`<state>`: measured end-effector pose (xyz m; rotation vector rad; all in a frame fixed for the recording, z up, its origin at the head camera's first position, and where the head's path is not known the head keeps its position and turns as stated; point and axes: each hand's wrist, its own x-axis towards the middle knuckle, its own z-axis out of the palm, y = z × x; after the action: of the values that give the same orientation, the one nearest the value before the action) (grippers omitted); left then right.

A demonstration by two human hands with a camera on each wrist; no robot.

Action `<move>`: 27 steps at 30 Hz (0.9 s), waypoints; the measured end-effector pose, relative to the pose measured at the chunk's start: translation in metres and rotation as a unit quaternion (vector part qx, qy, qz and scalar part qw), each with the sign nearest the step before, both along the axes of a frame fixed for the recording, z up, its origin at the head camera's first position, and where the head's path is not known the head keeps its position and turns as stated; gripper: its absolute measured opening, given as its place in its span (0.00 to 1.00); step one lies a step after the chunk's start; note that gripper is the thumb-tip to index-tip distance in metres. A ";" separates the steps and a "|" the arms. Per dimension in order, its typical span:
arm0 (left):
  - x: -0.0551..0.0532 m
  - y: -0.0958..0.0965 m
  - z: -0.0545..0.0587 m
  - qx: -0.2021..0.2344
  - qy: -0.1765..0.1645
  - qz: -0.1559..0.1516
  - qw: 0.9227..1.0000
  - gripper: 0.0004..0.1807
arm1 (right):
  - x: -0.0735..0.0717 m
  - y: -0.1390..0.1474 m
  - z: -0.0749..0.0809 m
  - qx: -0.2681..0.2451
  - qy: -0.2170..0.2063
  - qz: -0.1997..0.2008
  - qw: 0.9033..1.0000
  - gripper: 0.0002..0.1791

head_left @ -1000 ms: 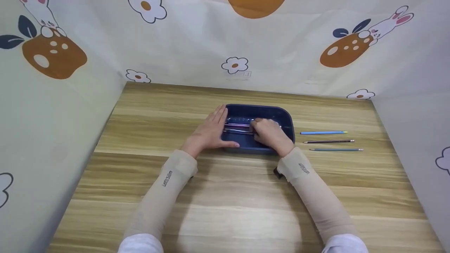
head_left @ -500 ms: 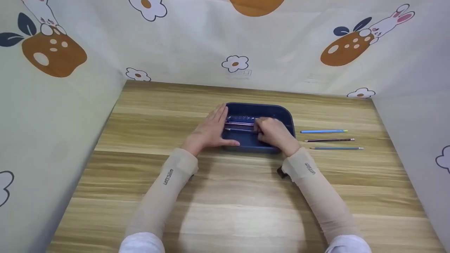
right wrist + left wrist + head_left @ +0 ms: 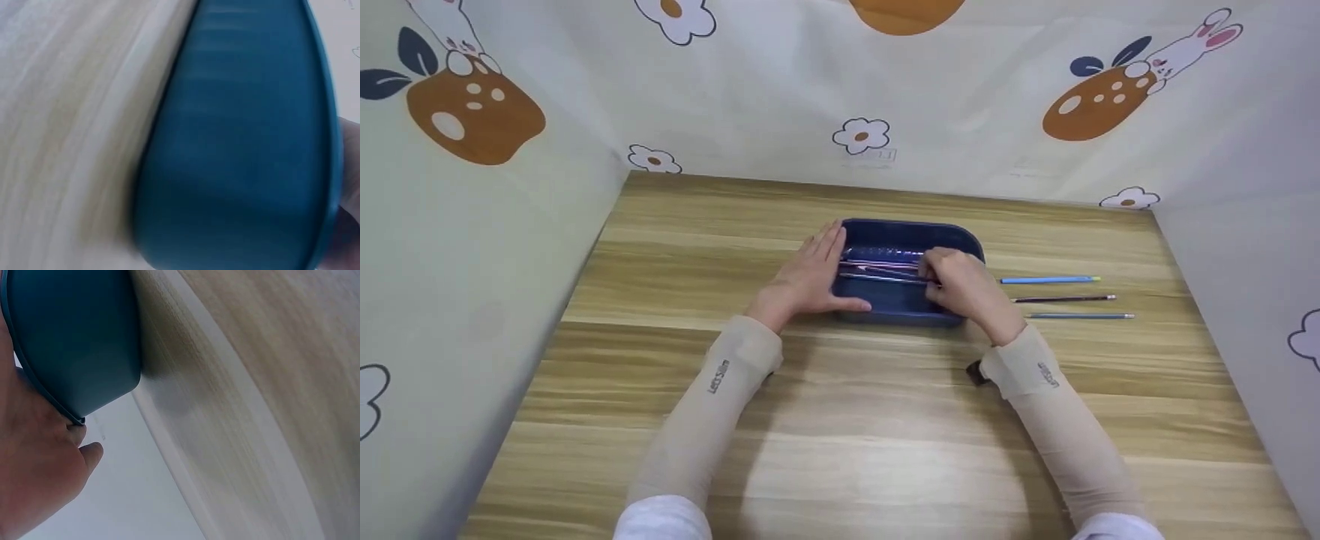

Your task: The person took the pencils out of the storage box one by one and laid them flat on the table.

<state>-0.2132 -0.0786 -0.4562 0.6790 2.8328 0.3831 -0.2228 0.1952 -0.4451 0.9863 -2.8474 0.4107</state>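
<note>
Since the earlier frame, the right hand [image 3: 964, 289] has been shifted rightward within the dark blue, rounded rectangular tray [image 3: 896, 315], and a dark, slender pencil [image 3: 895, 274] has been brought along at a slant. The tray is seen just above and right of the frame's centre. By the curled fingers of the right hand the slanted pencil is pinched near its right end – its pointed end is aimed left, over the tray floor.

The left hand [image 3: 808, 276] is laid against the tray's left edge, its fingers straight and its thumb extended at the lower left corner; nothing is clasped by it. Along the left half of the tray, a thin pinkish pencil [image 3: 877, 263] and a silvery-dark pencil [image 3: 877, 277] can be made out, with a glossy, speckled blue strip [image 3: 877, 253] above them.

At the centre right of the frame, a light blue stick with a yellow end [image 3: 1050, 280], a dark pencil with a pale end [image 3: 1065, 299] and a grey-blue pencil [image 3: 1080, 316] are set out in a column – the left tips of the lower two are hidden by the right hand and wrist. In the right wrist view, the grip cannot be told.
</note>
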 end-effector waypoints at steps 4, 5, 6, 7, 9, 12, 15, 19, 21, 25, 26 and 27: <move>-0.001 0.000 0.000 0.000 0.003 -0.003 1.000 0.73 | 0.005 0.004 0.006 -0.018 0.001 0.001 1.000 0.10; -0.001 0.000 0.000 0.000 0.002 -0.003 1.000 0.73 | 0.006 0.005 0.008 -0.023 0.003 0.002 1.000 0.10; -0.001 0.000 0.001 0.000 0.003 -0.003 1.000 0.73 | 0.007 0.005 0.009 -0.029 0.006 0.004 1.000 0.11; -0.001 0.000 0.001 0.000 0.004 -0.003 1.000 0.73 | 0.009 0.006 0.011 -0.033 0.010 0.006 0.999 0.11; -0.001 0.000 0.000 -0.002 0.003 -0.004 1.000 0.73 | 0.011 0.007 0.013 -0.039 0.022 0.011 0.999 0.11; -0.001 0.000 0.000 0.001 0.002 -0.004 1.000 0.73 | 0.013 0.011 0.015 -0.043 0.040 0.015 0.998 0.11; -0.001 0.000 0.000 0.003 -0.002 -0.003 1.000 0.73 | 0.015 0.017 0.018 -0.046 0.056 0.014 0.997 0.11; 0.000 -0.001 0.000 0.002 0.001 -0.003 1.000 0.73 | 0.016 0.027 0.021 -0.049 0.074 0.005 0.996 0.11; 0.000 -0.001 0.000 0.000 0.003 -0.003 1.000 0.73 | 0.015 0.033 0.023 -0.052 0.081 0.001 0.995 0.12; -0.001 -0.001 -0.001 -0.001 0.001 -0.003 1.000 0.73 | 0.011 0.047 0.023 -0.060 0.085 -0.006 0.995 0.12; -0.001 0.000 -0.001 -0.002 0.001 -0.003 1.000 0.73 | 0.010 0.051 0.023 -0.064 0.085 -0.007 0.994 0.12; 0.000 0.000 -0.001 -0.002 0.001 -0.003 1.000 0.73 | 0.009 0.055 0.022 -0.067 0.085 -0.009 0.994 0.12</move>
<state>-0.2137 -0.0787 -0.4571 0.6872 2.8327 0.3749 -0.2141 0.2501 -0.4229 0.9240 -2.6366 0.4839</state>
